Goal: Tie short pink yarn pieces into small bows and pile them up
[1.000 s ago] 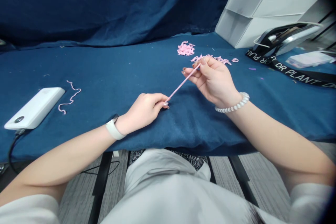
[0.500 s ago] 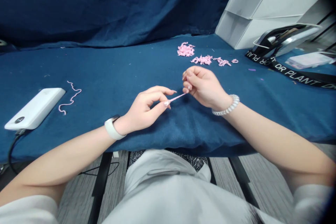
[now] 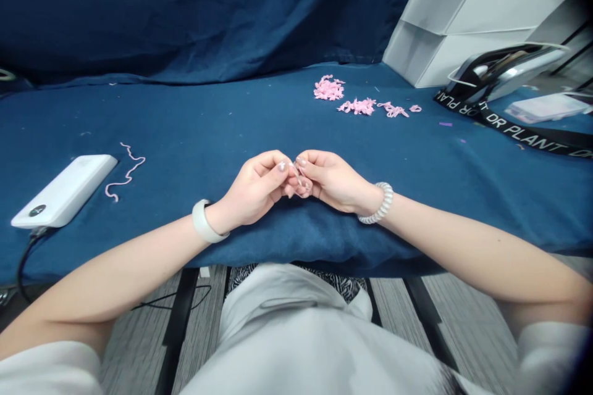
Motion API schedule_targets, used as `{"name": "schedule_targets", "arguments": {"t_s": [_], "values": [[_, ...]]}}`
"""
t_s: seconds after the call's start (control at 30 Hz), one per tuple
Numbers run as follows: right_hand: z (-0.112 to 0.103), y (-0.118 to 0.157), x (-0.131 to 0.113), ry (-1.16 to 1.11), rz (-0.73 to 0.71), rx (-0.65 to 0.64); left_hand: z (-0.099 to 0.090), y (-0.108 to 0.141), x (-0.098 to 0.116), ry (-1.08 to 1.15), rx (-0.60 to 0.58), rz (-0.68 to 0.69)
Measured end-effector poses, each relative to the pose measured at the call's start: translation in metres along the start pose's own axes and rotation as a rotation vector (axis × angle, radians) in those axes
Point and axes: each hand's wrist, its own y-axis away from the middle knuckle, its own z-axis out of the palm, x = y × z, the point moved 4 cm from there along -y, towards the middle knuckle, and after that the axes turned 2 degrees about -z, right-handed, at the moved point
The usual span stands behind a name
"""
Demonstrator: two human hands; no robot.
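Note:
My left hand (image 3: 262,187) and my right hand (image 3: 331,180) meet above the front part of the blue cloth (image 3: 208,117). Between their fingertips is a thin piece of pink yarn (image 3: 303,187), pinched from both sides and partly hidden by the fingers. Both hands are closed, thumb against forefinger. Farther back on the right lie small heaps of pink yarn pieces (image 3: 329,88), with smaller clusters (image 3: 357,107) beside them. A single wavy pink strand (image 3: 127,179) rests on the cloth to the left.
A white power bank (image 3: 69,188) with a black cable (image 3: 25,253) lies at left. White boxes (image 3: 482,12) stand back right, beside a dark bag-like object (image 3: 500,71) and a black lettered strap (image 3: 514,131). A pale flat box (image 3: 544,107) lies behind the strap.
My right hand has come down and left to meet my left hand. The yarn, stretched taut between them before, is now bunched at the fingertips.

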Motion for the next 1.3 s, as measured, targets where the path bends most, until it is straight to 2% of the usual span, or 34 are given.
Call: {"name": "schedule_targets", "arguments": {"t_s": [0.07, 0.37, 0.47, 0.63, 0.7, 1.03, 1.3], "values": [[-0.001, 0.000, 0.000, 0.005, -0.011, 0.011, -0.002, -0.001, 0.000, 0.021, 0.041, -0.008], [-0.005, 0.001, -0.001, 0.018, -0.066, 0.116, -0.005, -0.005, -0.002, 0.038, 0.052, -0.080], [-0.007, 0.003, -0.006, 0.163, -0.188, 0.154, -0.007, -0.007, -0.002, 0.022, 0.054, -0.077], [-0.008, 0.015, -0.027, 0.739, -0.634, 0.242, -0.012, -0.008, 0.003, 0.005, 0.125, -0.010], [-0.006, 0.018, -0.032, 0.891, -0.757, 0.242, -0.013, -0.008, 0.005, 0.003, 0.150, -0.005], [0.003, 0.026, -0.040, 1.094, -0.971, 0.200, -0.012, -0.006, 0.002, -0.001, 0.190, -0.161], [0.008, 0.028, -0.042, 1.139, -1.033, 0.160, -0.012, -0.006, -0.003, -0.043, 0.149, -0.193]]}}
